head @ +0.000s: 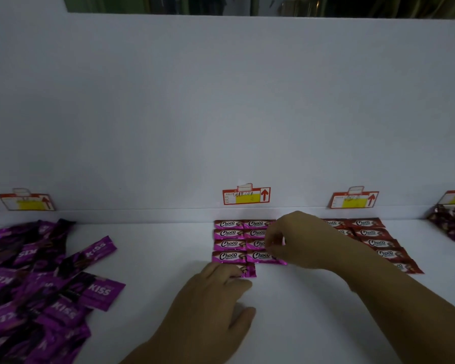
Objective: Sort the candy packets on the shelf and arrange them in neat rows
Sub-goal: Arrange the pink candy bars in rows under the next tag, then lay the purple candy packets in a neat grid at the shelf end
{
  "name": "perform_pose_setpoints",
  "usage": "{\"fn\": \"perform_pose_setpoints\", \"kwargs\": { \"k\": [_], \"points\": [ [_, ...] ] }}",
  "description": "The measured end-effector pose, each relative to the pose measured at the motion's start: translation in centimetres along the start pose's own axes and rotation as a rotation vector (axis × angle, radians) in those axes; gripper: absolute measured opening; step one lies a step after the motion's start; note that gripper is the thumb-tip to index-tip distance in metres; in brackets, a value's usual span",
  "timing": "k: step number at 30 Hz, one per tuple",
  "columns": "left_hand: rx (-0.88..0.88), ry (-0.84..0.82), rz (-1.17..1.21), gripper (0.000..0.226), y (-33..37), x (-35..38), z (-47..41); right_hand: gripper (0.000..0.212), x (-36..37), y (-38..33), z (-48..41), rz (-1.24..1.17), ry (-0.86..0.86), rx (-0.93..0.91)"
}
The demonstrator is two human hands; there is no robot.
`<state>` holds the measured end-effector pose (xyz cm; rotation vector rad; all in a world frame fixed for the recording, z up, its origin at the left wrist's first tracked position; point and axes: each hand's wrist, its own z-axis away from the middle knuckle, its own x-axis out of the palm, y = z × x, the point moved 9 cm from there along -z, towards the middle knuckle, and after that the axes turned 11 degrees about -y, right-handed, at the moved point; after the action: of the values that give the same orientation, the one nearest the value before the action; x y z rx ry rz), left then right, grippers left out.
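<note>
The left hand (216, 298) lies palm down, fingers spread forward, while the right hand (297, 240) reaches across, fingertips pinched together.

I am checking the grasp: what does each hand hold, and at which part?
Left hand presses the left part of a pink Choco packet flat; right hand pinches something small, unclear.

Glossy pink "Choco" candy packets (229, 244) flat in two neat columns at centre frame, purple "KISS" packets (37, 285) heaped lower left, red "Choco" packets (373, 240) rowed at right.
</note>
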<state>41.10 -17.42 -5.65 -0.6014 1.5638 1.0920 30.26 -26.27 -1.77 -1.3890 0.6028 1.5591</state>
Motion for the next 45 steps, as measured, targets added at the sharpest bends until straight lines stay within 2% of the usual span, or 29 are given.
{"fn": "perform_pose_setpoints", "kwargs": {
  "k": [5, 11, 19, 23, 25, 28, 30, 32, 34, 39, 42, 45],
  "points": [
    [0.041, 0.068, 0.088, 0.044, 0.3, -2.0, 0.3, 0.014, -0.6, -1.3, 0.3, -0.026, 0.023, -0.078],
    [-0.119, 0.166, 0.029, 0.025, -1.6, -5.7, 2.4, 0.014, -0.2, -4.1, 1.3, -0.007, 0.003, -0.241],
    [-0.357, 0.273, -0.016, 0.016, -4.9, -7.7, 15.0, 0.018, 0.6, -8.9, 3.4, 0.013, 0.088, -0.464],
    [-0.439, 0.353, -0.048, 0.018, -6.7, -9.8, 20.4, 0.036, 2.6, -11.4, 4.9, -0.022, 0.057, -0.528],
    [-0.472, 0.38, -0.01, 0.029, -8.1, -10.2, 22.9, 0.041, 3.7, -13.0, 5.6, -0.027, 0.04, -0.541],
    [-0.516, 0.272, 0.026, 0.056, -11.4, -9.4, 25.7, 0.059, 5.3, -16.1, 5.8, -0.022, 0.031, -0.556],
    [-0.556, 0.128, -0.055, 0.075, -14.2, -8.6, 26.7, 0.078, 6.4, -18.7, 4.6, 0.003, 0.032, -0.56],
    [-0.573, 0.012, -0.154, 0.086, -16.8, -8.1, 26.9, 0.088, 7.1, -21.4, 2.3, -0.016, 0.025, -0.527],
    [-0.545, -0.047, -0.209, 0.09, -18.9, -7.8, 26.3, 0.086, 7.1, -24.0, -0.7, -0.089, 0.024, -0.479],
    [-0.3, -0.136, -0.21, 0.084, -20.0, -6.2, 23.7, 0.073, 7.2, -29.7, -8.5, -0.106, 0.036, -0.373],
    [-0.241, -0.149, -0.187, 0.076, -19.9, -5.5, 22.6, 0.072, 8.8, -30.5, -10.8, -0.06, -0.054, -0.32],
    [-0.217, -0.136, -0.187, 0.078, -19.5, -5.6, 21.4, 0.06, 8.5, -29.4, -10.4, -0.126, -0.016, -0.304]
  ]
}}
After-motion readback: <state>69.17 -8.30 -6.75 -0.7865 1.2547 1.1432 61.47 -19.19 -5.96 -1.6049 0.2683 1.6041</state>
